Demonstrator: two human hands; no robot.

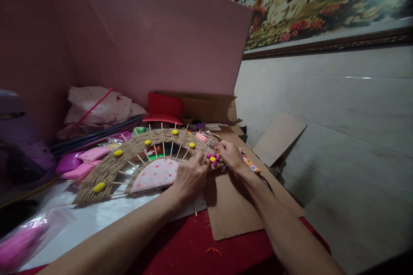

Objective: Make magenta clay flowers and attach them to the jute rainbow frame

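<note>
The purple flower (213,160), with its yellow centre, was between the two hands, on the right part of the woven arch (129,167). The left hand (192,177) was at its eight o'clock, and the right hand (231,156) at its three o'clock. The fingers of both hands were bent close around the petals, but I could not tell whether they were pinching them or only touching them.

The step in hand seemed to be the settling of these petals. For good work, I judged, one hand should steady the arch from below while the other pressed each petal lightly near the centre, because soft material could flatten easily.

The nearest yellow piece (192,145) was at ten o'clock, and the wrists needed to stay off it. At nine o'clock were the thin sticks (164,148) and the spotted cloth (155,175); leaning there could bend them. Cardboard (234,212) lay toward five o'clock on the red-covered desk (180,240).
</note>
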